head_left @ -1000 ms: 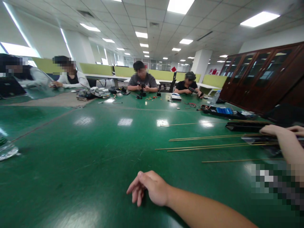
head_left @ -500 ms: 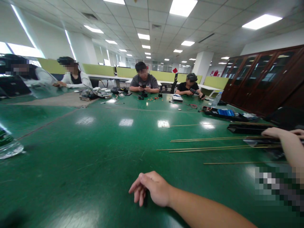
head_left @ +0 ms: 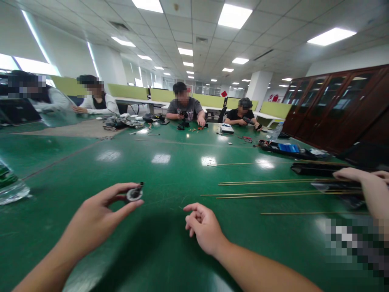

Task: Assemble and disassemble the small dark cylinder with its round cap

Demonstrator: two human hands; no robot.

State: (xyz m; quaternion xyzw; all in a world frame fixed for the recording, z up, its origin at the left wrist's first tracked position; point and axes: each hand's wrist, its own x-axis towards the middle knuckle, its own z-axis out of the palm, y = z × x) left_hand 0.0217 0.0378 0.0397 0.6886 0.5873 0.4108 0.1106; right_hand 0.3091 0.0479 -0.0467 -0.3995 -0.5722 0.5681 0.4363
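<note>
My left hand (head_left: 100, 211) is raised over the green table (head_left: 170, 263). Between its thumb and fingers it grips a small round part with a dark stem (head_left: 134, 194); the rim is pale and the stem points up to the right. The part's exact kind is not clear. To the right of it, my right hand (head_left: 205, 227) hovers low over the tabletop with its index finger reaching out and the others loosely curled. Nothing is in that hand. Beyond it lie several thin golden rods (head_left: 258, 194), not touched by either of my hands.
Another person's hand (head_left: 352, 174) rests by black packaging (head_left: 313, 168) at the right edge. A clear plastic bottle (head_left: 12, 186) is at the left edge. Further off are a tool tray (head_left: 282, 148), a white box (head_left: 227, 129), and several people seated around the table.
My left hand has come into view from the lower left, holding the small round part. My right hand has shifted slightly right. A person across the table has lowered one hand to the tabletop.
</note>
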